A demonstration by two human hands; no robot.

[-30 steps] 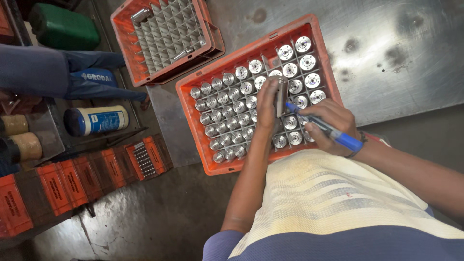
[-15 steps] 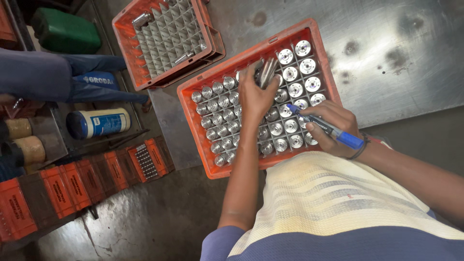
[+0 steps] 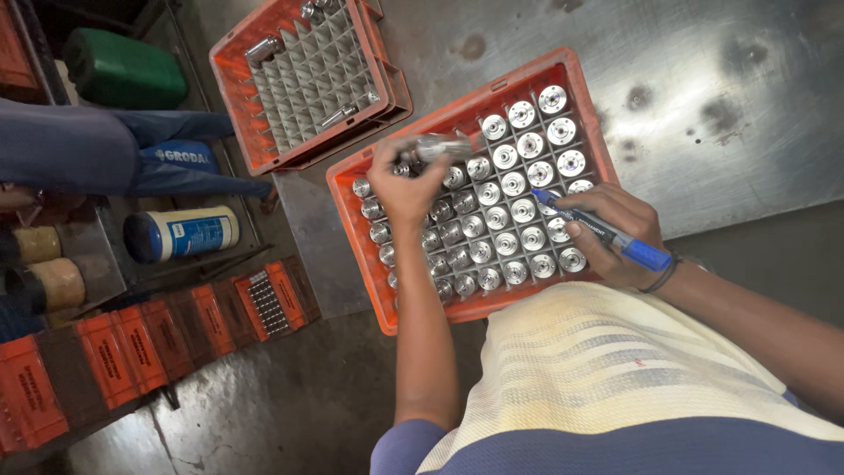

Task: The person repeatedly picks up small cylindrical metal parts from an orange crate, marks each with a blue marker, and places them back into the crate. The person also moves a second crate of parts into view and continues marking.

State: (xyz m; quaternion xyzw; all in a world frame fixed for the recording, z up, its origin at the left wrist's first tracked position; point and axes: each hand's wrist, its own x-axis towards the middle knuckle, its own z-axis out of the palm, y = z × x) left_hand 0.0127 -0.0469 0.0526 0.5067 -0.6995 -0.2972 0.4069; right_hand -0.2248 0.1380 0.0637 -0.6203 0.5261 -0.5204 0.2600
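Cream-yellow cloth (image 3: 615,369) lay closest, draped across the person's front at the 6 o'clock edge of the view. Just beyond it, the right hand (image 3: 615,233) was clenched around a blue marker (image 3: 598,227), its tip pointing toward 10 o'clock and hovering over the shiny metal cylinders (image 3: 519,211) standing upright in the cells of the near orange crate (image 3: 352,237). The left hand (image 3: 406,186), at 9 o'clock from the marker, was grasping one metal cylinder (image 3: 437,146) lifted clear of the crate and tilted on its side above the crate's upper left corner. That crate sat on the steel tabletop (image 3: 703,70), its near corner seeming to overhang the edge. Farther off, toward 11 o'clock, a second orange crate (image 3: 237,105) held mostly empty dividers, with a few cylinders lying loose. Beside the tabletop at 9 o'clock lay a blue and white canister (image 3: 180,234), and beyond it a green container (image 3: 123,69) and another person's blue sleeve (image 3: 79,158). As a judgement, the lifted cylinder looked smooth and was pinched only by the fingers, so it could slip and knock its neighbours; the marker tip, so close to the tops, could also smear an unintended part.
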